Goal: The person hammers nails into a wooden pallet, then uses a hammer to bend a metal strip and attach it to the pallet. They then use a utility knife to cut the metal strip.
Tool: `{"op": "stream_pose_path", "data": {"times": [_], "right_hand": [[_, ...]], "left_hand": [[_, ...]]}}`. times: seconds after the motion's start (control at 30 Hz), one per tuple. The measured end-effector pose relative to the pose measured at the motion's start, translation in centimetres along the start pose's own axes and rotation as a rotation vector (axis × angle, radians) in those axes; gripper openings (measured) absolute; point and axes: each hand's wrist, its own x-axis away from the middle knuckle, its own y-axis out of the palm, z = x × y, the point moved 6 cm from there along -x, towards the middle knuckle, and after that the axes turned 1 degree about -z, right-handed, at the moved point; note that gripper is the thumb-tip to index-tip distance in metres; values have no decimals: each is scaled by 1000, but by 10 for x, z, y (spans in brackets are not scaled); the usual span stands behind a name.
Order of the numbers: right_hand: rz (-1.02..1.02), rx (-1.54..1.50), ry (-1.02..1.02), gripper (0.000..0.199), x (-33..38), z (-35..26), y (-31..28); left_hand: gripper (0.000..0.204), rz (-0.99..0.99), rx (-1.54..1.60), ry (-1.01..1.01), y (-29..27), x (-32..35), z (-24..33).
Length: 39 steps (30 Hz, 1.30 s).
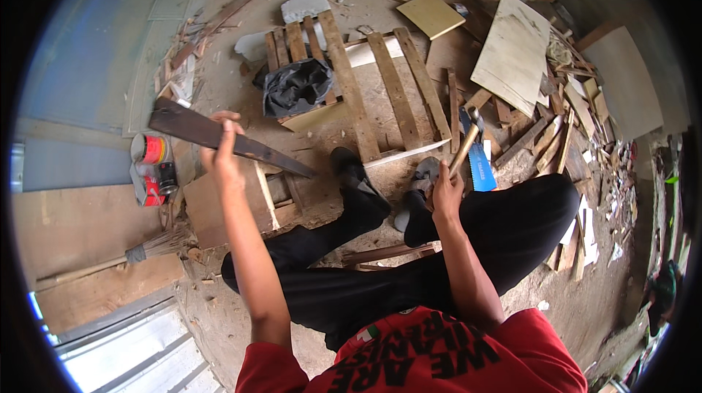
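My left hand is closed around a long, dark wooden board, which slants down toward the right, its wider end at the upper left. In my right hand is a hammer, gripped by its light wooden handle with the head pointing up and away. Just right of the hammer lies a blue saw blade. Below the board stands a low wooden box. Beyond my feet sits a slatted wooden frame, with a black plastic bag at its left part.
Wood scraps and a pale panel crowd the right side. On the left are red and black cans, a broom and a plywood sheet. A yellowish board lies at the back.
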Motion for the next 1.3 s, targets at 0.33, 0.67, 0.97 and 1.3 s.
{"op": "stream_pose_path", "data": {"times": [0.33,0.67,0.97,1.3], "right_hand": [[512,770,-269,49,-121,129,-136],[-431,831,-1078,91,31,-35,40],[-657,870,-993,74,33,8,36],[-645,485,-463,56,24,30,9]], "left_hand": [[27,44,208,240,18,-11,54],[20,246,316,73,-29,33,52],[31,-237,580,-97,46,8,68],[94,-17,135,-185,123,-25,-58]]}}
